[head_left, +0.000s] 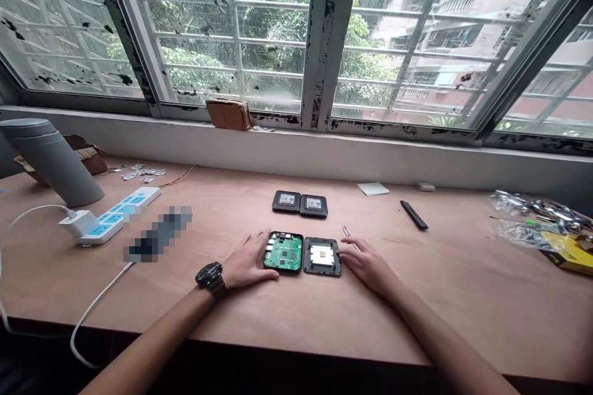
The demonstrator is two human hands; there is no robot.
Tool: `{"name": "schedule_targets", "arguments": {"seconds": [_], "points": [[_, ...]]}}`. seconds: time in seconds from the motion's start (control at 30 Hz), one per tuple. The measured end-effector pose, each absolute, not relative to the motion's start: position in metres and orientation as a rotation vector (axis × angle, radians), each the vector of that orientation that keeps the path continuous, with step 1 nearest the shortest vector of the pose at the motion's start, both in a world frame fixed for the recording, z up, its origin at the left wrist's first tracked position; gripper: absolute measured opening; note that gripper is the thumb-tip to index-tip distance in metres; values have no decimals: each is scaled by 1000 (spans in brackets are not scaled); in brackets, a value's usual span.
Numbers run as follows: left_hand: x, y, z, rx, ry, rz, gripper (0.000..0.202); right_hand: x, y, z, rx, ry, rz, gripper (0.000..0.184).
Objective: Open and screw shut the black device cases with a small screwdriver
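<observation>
My left hand rests flat on the desk, its fingertips touching the left edge of a black case holding a green circuit board. Just right of that board lies a black case shell with a pale square pad at its centre. My right hand lies palm down against the shell's right side, holding nothing. A small thin silver tool, perhaps a screwdriver, lies just above my right fingers. Further back, two black square covers sit side by side.
A white power strip and its cable lie left on the wooden desk, beside a blurred object and a grey bottle. A black remote, a plastic bag of parts and a yellow box lie right.
</observation>
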State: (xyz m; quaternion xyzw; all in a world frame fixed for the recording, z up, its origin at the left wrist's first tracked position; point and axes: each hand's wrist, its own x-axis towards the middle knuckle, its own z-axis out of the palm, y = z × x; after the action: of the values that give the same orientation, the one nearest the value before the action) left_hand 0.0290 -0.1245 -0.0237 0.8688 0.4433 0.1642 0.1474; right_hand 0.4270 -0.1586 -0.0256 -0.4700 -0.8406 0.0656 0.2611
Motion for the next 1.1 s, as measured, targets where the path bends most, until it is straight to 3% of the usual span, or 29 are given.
{"name": "schedule_targets", "arguments": {"seconds": [0.27, 0.47, 0.57, 0.8, 0.93, 1.1], "points": [[11, -127, -30, 2615, 1333, 256, 101, 449, -160, -26, -1490, -2189, 275, 52], [15, -128, -29, 2602, 1332, 260, 99, 442, -160, -28, -1402, -2305, 404, 106], [12, -127, -22, 2562, 1298, 260, 99, 431, -155, -27, -1333, -2394, 421, 119], [-3, -102, -4, 2354, 1214, 196, 119, 419, -149, -17, -1310, -2382, 421, 109], [16, -89, -3, 2364, 1109, 224, 123, 433, -154, -12, -1276, -2271, 353, 107], [62, -87, -8, 2419, 994, 280, 124, 448, -153, -12, -1244, -1890, 511, 100]]}}
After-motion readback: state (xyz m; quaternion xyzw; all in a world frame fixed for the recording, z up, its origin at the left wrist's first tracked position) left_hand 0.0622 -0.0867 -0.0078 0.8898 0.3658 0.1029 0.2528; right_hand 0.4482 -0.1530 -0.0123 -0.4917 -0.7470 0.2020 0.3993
